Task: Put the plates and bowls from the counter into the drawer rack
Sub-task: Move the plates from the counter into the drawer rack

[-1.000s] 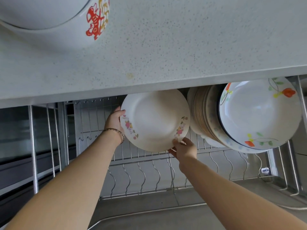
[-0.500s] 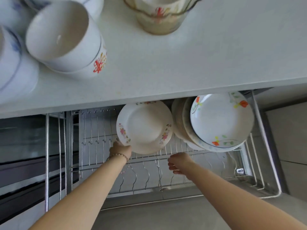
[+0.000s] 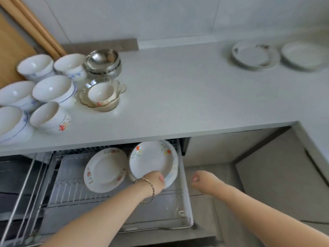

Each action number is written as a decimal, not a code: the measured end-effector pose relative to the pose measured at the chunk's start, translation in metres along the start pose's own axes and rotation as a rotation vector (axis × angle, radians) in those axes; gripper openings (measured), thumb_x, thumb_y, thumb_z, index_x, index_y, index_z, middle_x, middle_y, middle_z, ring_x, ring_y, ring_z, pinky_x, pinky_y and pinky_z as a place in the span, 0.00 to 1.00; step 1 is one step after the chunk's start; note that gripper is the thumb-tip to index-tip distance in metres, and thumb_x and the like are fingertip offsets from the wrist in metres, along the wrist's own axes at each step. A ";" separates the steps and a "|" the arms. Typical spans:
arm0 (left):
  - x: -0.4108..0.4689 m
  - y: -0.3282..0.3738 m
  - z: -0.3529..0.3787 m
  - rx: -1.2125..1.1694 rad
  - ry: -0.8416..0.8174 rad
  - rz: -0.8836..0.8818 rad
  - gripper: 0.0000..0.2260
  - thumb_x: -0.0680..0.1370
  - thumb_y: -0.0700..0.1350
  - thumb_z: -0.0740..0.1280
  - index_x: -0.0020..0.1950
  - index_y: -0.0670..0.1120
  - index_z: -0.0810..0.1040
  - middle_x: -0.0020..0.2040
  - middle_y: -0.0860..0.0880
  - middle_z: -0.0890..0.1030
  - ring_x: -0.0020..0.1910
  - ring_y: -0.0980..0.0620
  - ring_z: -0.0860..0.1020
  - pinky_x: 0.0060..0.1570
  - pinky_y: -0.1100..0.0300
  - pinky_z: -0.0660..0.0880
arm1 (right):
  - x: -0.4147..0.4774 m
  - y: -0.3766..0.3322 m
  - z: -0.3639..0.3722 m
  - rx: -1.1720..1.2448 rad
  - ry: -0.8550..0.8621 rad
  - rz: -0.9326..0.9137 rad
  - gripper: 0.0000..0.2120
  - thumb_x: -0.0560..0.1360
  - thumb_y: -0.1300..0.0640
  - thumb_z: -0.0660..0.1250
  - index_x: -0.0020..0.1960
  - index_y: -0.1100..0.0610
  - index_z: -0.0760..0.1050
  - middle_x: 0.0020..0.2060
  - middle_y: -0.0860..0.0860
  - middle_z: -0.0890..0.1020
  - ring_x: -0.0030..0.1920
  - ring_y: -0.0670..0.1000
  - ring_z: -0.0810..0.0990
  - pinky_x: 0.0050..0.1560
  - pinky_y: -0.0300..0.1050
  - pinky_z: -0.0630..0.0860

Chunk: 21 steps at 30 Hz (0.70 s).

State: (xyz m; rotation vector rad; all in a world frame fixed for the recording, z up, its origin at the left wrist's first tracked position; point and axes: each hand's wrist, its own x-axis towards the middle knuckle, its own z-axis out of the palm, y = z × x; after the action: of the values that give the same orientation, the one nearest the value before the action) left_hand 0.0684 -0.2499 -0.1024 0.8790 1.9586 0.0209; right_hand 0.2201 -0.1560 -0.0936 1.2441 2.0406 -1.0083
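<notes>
Since the earlier frame, both hands have left the pink-flowered plate (image 3: pixel 106 170): the left hand (image 3: pixel 155 182) has shifted right to the next stack, and the right hand (image 3: pixel 200 180) has withdrawn from the drawer.

Left forearm: reaches forward and to the right over the drawer rack (image 3: pixel 114 196), with a bracelet (image 3: pixel 150 186) at the wrist. Left hand: curled against the lower rim of the orange-flowered plate (image 3: pixel 151 157), with the thumb toward the rim. The fingers are hidden, so I cannot tell whether they clamp the plate or only touch it.

Right forearm: extends forward, outside the right wall of the drawer and above the floor. Right hand: fingers loosely curled, holding nothing, well apart from any dish.

Pink-flowered plate: stands on edge in the rack wires, concave face toward me, top rim leaning back, free of both hands. Orange-flowered plate: front of a stack standing on edge just to the right, facing the same way, at the right end of the rack.

Above the drawer, the counter (image 3: pixel 178 97) carries a cluster of white bowls (image 3: pixel 51 88) at the left, mouths up. Beside them are a glass bowl (image 3: pixel 103 94) with a cup nested inside and stacked steel bowls (image 3: pixel 102 60). Two flat plate stacks (image 3: pixel 255 55) lie at the far right, blurred.
</notes>
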 end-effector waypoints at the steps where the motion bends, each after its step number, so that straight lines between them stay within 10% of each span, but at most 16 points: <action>1: -0.008 0.030 0.005 -0.013 0.020 0.006 0.11 0.77 0.40 0.57 0.38 0.51 0.72 0.39 0.46 0.72 0.40 0.50 0.70 0.41 0.61 0.69 | -0.012 0.020 -0.018 -0.029 0.027 -0.012 0.18 0.78 0.60 0.56 0.66 0.63 0.72 0.65 0.57 0.75 0.66 0.56 0.73 0.64 0.42 0.69; 10: -0.038 0.238 0.012 0.043 0.119 0.113 0.15 0.72 0.36 0.55 0.27 0.49 0.59 0.28 0.48 0.63 0.32 0.48 0.63 0.28 0.61 0.57 | -0.073 0.144 -0.175 -0.172 0.129 0.016 0.19 0.78 0.59 0.55 0.67 0.63 0.70 0.66 0.58 0.74 0.66 0.58 0.73 0.65 0.46 0.71; 16: -0.023 0.307 -0.035 -0.007 0.248 0.182 0.14 0.78 0.42 0.57 0.60 0.46 0.77 0.59 0.47 0.79 0.60 0.48 0.77 0.54 0.63 0.71 | -0.063 0.166 -0.260 -0.206 0.212 0.044 0.18 0.79 0.61 0.53 0.67 0.63 0.69 0.66 0.58 0.73 0.63 0.56 0.73 0.57 0.46 0.74; 21: 0.012 0.334 -0.092 -0.077 0.277 0.179 0.10 0.76 0.40 0.56 0.50 0.46 0.76 0.48 0.44 0.80 0.45 0.47 0.77 0.50 0.58 0.74 | -0.042 0.177 -0.319 -0.147 0.295 0.066 0.19 0.79 0.57 0.55 0.69 0.58 0.67 0.69 0.54 0.70 0.69 0.55 0.70 0.66 0.45 0.68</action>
State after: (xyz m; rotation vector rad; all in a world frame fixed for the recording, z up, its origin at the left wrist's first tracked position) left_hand 0.1838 0.0343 0.0582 1.0422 2.1109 0.3364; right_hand 0.3773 0.1354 0.0651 1.4385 2.2308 -0.6620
